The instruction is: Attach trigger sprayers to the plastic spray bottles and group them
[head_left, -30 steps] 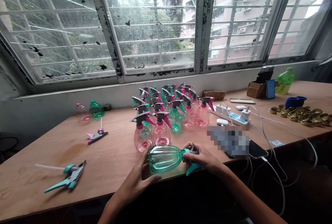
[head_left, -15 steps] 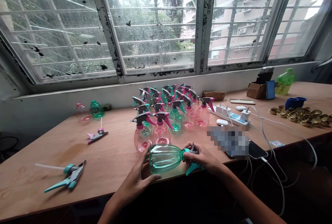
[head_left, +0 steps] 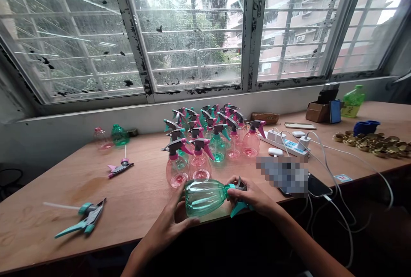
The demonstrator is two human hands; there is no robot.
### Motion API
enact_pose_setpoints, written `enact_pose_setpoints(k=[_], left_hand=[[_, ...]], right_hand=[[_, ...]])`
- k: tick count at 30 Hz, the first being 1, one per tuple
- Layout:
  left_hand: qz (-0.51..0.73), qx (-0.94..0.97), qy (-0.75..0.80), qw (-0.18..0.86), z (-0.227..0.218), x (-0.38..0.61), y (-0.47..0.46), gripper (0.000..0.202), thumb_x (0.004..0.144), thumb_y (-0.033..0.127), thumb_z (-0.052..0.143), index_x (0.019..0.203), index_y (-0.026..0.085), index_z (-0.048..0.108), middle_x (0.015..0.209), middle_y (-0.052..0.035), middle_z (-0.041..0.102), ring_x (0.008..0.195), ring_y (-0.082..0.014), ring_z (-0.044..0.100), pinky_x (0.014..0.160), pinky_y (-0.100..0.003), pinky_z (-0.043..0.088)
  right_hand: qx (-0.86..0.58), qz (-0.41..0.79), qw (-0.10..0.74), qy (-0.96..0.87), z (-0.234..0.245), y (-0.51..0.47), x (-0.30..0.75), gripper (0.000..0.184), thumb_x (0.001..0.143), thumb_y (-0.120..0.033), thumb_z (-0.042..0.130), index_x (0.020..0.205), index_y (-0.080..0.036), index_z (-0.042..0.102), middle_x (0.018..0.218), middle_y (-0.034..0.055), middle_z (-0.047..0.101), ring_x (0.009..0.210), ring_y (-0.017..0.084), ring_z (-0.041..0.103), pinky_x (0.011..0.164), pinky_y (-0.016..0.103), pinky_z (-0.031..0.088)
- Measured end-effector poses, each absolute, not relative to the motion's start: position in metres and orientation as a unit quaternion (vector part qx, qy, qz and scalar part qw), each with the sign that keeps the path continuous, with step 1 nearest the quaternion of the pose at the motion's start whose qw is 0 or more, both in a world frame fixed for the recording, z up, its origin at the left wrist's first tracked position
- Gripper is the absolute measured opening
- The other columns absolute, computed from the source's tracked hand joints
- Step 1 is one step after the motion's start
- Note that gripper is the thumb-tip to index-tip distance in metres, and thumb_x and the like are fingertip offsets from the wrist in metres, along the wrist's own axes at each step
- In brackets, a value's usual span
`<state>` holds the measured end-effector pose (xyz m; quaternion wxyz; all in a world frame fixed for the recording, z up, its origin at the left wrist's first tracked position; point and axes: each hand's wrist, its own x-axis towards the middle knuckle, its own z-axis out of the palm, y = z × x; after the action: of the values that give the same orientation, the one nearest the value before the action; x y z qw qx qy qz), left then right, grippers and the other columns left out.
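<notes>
A clear green spray bottle point(head_left: 205, 198) lies on its side in the air at the table's front edge, its base toward the left. My left hand point(head_left: 173, 217) cups the base end, with the thumb along the lower side and the fingers partly hidden behind the bottle. At the other end my right hand point(head_left: 245, 193) is closed round the teal collar and grey-and-teal trigger head point(head_left: 239, 208). Just beyond the bottle stand pink spray bottles point(head_left: 177, 170) with grey-and-pink heads, in a cluster with several green ones point(head_left: 218, 146).
Loose trigger heads, one teal point(head_left: 86, 217) and one pink point(head_left: 121, 168), lie at left. Headless pink point(head_left: 102, 139) and green point(head_left: 120, 135) bottles stand behind them. To the right are a power strip point(head_left: 293, 147) with cables, a phone point(head_left: 319, 184) and a gold-coloured pile point(head_left: 379, 144).
The green bottle has turned very slightly, its base end a little lower. Both hands stay in nearly the same place and keep their hold.
</notes>
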<state>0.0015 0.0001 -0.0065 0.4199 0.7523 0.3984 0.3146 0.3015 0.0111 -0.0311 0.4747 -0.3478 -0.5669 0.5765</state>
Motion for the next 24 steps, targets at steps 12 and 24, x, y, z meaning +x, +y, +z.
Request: enact_pose_setpoints(k=[12, 24], left_hand=[[0.324, 0.738, 0.373, 0.460, -0.006, 0.004, -0.002, 0.103, 0.089, 0.031, 0.073, 0.162, 0.035, 0.001, 0.167, -0.0057, 0.027, 0.154, -0.0344, 0.019, 0.123, -0.048, 0.032], [0.353, 0.745, 0.357, 0.439, -0.015, 0.002, 0.003, 0.095, 0.092, 0.034, 0.070, 0.161, 0.039, 0.005, 0.170, -0.0041, 0.019, 0.152, -0.0355, 0.025, 0.122, -0.050, 0.032]], right_hand=[[-0.342, 0.584, 0.468, -0.568, -0.028, 0.009, 0.301, 0.042, 0.075, -0.046, 0.086, 0.095, -0.018, 0.062, 0.077, 0.0022, 0.075, 0.064, 0.016, 0.065, 0.061, 0.027, 0.049], [-0.338, 0.584, 0.477, -0.562, -0.028, 0.009, 0.301, 0.040, 0.076, -0.043, 0.086, 0.096, -0.016, 0.063, 0.075, 0.0014, 0.074, 0.062, 0.014, 0.064, 0.062, 0.026, 0.048]])
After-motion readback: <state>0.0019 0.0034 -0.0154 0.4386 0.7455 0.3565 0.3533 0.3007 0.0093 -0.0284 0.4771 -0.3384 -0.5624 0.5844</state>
